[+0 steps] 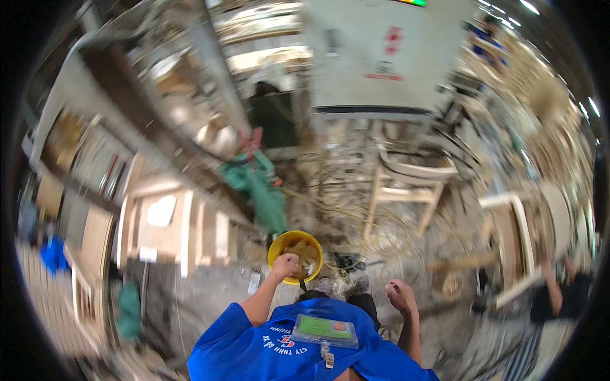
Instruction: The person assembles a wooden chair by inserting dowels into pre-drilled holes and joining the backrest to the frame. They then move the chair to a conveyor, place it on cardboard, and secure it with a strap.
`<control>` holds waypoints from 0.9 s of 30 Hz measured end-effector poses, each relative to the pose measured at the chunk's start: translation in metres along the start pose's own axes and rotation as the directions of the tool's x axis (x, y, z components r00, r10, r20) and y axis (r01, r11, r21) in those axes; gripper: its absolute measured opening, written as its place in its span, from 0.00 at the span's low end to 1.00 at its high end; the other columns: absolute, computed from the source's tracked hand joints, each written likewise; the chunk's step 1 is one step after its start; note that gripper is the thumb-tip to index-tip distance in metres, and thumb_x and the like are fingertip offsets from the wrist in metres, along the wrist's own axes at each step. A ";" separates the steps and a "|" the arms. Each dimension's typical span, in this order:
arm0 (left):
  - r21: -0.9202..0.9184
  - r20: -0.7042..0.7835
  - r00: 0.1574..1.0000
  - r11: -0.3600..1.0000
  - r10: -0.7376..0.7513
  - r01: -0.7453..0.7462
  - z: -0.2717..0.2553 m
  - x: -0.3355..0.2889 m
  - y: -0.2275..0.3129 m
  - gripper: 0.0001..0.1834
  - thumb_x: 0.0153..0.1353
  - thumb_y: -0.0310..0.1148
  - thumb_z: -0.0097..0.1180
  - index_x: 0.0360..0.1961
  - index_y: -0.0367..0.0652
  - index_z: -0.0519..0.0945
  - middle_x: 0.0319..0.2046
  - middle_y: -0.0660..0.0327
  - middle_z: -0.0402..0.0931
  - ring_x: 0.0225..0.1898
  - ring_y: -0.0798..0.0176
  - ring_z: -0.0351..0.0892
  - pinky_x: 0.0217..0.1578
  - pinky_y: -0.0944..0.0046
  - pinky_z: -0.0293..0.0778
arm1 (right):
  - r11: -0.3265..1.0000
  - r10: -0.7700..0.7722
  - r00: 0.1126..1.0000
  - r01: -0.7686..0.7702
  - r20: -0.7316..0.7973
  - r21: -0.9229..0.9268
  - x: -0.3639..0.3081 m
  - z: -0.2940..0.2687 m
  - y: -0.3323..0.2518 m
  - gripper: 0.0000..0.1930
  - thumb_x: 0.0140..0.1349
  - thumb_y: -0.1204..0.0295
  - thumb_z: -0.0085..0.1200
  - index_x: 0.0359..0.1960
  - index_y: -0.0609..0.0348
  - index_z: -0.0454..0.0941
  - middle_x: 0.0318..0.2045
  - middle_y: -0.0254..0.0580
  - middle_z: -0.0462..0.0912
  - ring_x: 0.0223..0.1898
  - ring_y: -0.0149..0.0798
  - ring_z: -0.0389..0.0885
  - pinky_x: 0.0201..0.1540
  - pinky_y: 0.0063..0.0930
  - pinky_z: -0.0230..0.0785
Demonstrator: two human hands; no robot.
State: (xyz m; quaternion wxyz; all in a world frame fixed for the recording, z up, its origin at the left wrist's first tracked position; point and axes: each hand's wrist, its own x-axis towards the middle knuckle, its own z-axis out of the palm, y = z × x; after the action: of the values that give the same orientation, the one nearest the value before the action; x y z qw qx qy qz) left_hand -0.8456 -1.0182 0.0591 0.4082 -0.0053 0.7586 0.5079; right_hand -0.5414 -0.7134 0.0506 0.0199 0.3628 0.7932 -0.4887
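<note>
My left hand [284,265] is closed above the near left rim of a yellow bucket [274,249]. Any object in its fingers is hidden. Inside the bucket lie tan and pale scraps [307,254], too blurred to name. My right hand [400,296] hangs to the right of my feet, its fingers curled in; whether it holds anything does not show. Nothing touches it that I can see. Between the hands are my shoes [359,286] and a badge [324,331] on my blue shirt.
A grey machine cabinet [381,63] stands ahead. Wooden frames [159,219] fill the left side, below a long beam. Green cloth [262,193] hangs behind the bucket. Hoses [381,222] trail over the floor near a wooden chair frame [406,193]. At right, another person's arm [553,292] is beside chair parts.
</note>
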 end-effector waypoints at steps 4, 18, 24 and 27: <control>-0.103 -0.480 0.876 0.995 -0.038 -0.013 -0.020 -0.053 -0.043 0.15 0.69 0.39 0.56 0.43 0.41 0.87 0.29 0.61 0.86 0.27 0.68 0.82 0.29 0.64 0.78 | 0.990 -0.139 0.905 0.130 0.403 0.051 0.087 0.004 -0.029 0.16 0.71 0.65 0.61 0.54 0.62 0.81 0.38 0.36 0.85 0.35 0.29 0.81 0.41 0.28 0.77; 0.266 -0.963 -0.066 0.963 0.262 -0.042 -0.221 -0.227 -0.095 0.16 0.69 0.39 0.59 0.44 0.34 0.86 0.30 0.51 0.85 0.33 0.57 0.85 0.38 0.56 0.78 | 0.962 -0.247 0.601 0.061 0.760 0.265 0.127 0.159 -0.286 0.17 0.77 0.62 0.54 0.58 0.60 0.76 0.41 0.40 0.86 0.39 0.31 0.85 0.40 0.24 0.79; 0.451 -0.876 -0.101 0.874 0.472 0.178 -0.427 -0.265 -0.118 0.16 0.69 0.39 0.61 0.51 0.39 0.83 0.40 0.51 0.83 0.44 0.45 0.82 0.48 0.49 0.76 | 0.935 -0.255 0.546 -0.070 0.798 0.347 0.036 0.328 -0.352 0.19 0.77 0.58 0.54 0.59 0.59 0.74 0.45 0.44 0.85 0.42 0.35 0.86 0.42 0.26 0.81; 0.454 -0.891 0.022 0.887 0.454 0.090 -0.469 -0.238 -0.134 0.14 0.67 0.36 0.62 0.49 0.39 0.83 0.42 0.50 0.82 0.46 0.45 0.80 0.50 0.49 0.74 | 0.931 -0.212 0.667 -0.086 0.714 0.356 0.004 0.392 -0.360 0.25 0.76 0.53 0.56 0.62 0.59 0.70 0.49 0.48 0.84 0.50 0.41 0.86 0.46 0.33 0.82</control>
State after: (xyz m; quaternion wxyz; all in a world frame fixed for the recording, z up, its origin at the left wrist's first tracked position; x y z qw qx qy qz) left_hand -0.9177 -1.5437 0.1758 -0.3069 -0.1710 0.9025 0.2493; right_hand -0.8853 -1.1144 0.1184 0.2567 0.1014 0.6248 -0.7304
